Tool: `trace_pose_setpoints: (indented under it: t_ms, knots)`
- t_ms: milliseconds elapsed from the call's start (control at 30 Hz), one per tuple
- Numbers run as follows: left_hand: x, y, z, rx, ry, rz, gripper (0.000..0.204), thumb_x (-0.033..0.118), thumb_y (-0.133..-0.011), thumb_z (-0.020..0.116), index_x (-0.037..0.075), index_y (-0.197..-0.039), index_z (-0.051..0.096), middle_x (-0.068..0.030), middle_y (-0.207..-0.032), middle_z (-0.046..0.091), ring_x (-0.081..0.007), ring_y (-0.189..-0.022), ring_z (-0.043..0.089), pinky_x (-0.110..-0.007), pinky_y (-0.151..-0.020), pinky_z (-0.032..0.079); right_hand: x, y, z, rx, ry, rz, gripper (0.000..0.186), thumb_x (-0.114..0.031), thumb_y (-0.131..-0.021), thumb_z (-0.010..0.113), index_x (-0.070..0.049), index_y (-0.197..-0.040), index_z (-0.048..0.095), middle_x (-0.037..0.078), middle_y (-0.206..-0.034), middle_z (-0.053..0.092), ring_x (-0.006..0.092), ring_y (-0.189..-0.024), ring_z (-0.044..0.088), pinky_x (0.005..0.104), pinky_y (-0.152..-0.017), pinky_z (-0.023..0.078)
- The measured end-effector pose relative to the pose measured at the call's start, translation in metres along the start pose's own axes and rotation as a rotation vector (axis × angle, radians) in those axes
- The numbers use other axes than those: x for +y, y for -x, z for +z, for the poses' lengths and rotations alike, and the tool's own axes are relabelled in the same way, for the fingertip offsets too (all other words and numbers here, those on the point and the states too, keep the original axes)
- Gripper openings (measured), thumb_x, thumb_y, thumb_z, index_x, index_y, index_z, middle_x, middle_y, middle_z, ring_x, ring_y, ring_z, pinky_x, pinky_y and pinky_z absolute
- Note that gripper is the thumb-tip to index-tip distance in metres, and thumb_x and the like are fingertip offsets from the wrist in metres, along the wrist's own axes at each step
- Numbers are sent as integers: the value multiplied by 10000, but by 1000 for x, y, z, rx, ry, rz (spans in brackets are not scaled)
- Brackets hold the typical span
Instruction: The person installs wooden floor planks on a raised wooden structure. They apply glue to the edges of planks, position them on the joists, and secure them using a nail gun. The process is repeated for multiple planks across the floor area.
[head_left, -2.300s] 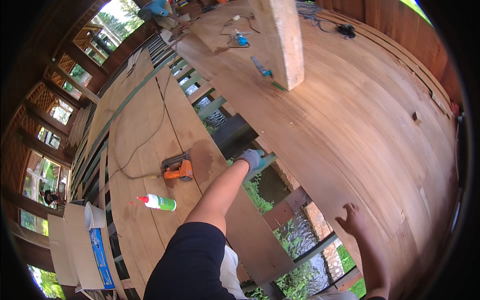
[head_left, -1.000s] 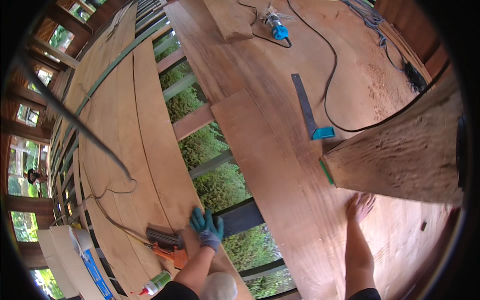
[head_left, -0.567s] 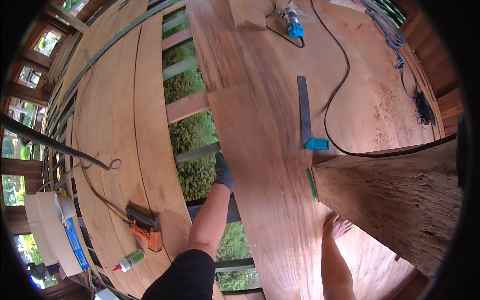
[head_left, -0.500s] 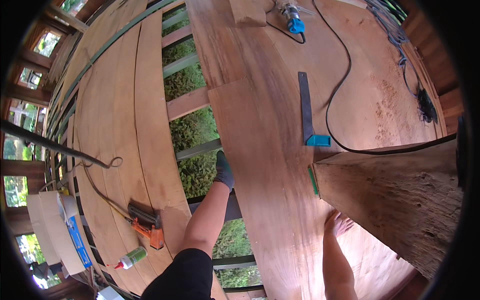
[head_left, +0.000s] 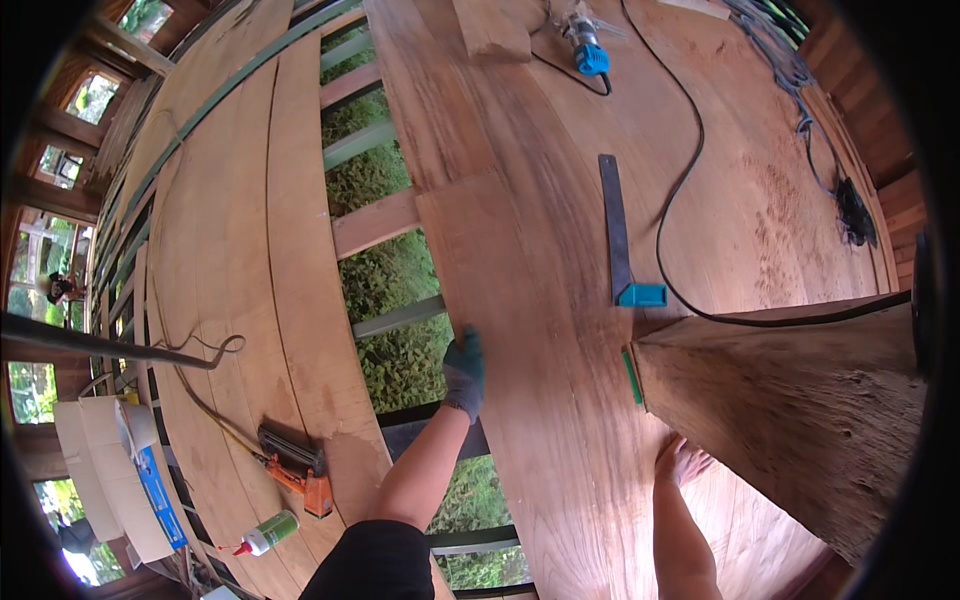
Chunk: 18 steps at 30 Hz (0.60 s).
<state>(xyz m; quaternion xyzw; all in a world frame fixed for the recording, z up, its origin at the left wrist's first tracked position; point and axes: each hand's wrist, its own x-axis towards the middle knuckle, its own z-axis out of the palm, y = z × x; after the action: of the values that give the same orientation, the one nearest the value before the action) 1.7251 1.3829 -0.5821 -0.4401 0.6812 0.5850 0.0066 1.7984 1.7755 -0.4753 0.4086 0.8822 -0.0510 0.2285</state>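
Note:
Along the edge of the wide brown plank (head_left: 535, 400), beside the open gap, my left hand (head_left: 464, 372) wears a grey and teal glove. Its fingers look curled over that edge, partly hidden. My right hand (head_left: 683, 462) is bare and rests on the wood by the foot of a rough wooden post (head_left: 790, 400), fingers stretched out. A small green strip (head_left: 632, 376) stands against the post's near corner. Just beyond lies a try square (head_left: 616, 230) with a dark blade and teal stock.
A corded blue router (head_left: 588, 55) and a wood block (head_left: 495, 30) sit at the back. On the left boards are an orange nail gun (head_left: 300, 475), a glue bottle (head_left: 268, 533) and a cardboard box (head_left: 100, 480). Joists (head_left: 385, 222) cross the gap above greenery. Sawdust lies at right.
My left hand has shifted from the gap onto the plank's edge, slightly right and nearer me. My right hand stays by the post. The view has shifted slightly.

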Motion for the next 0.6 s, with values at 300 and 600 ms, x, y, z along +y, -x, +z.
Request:
trace_pose_setpoints:
  t_ms: [300,600]
  knots:
    - [6,0,-6,-22,20,12,632,563,-954,565,-52,-1077,644,-174,-973,709,-242,-882,671,-390,-765,525,16,-7,24,183,-10,-15,801,-573,-971,359,4,-1524,295,194,-1590,290,325,-1484,224,451,-1225,129]
    - [28,16,-2,98,-57,29,589,552,-945,588,-31,-930,670,-135,-816,692,-242,-742,642,-389,-690,511,24,-17,38,227,0,-4,795,-567,-965,392,18,-1499,327,207,-1588,282,336,-1487,212,449,-1228,124]
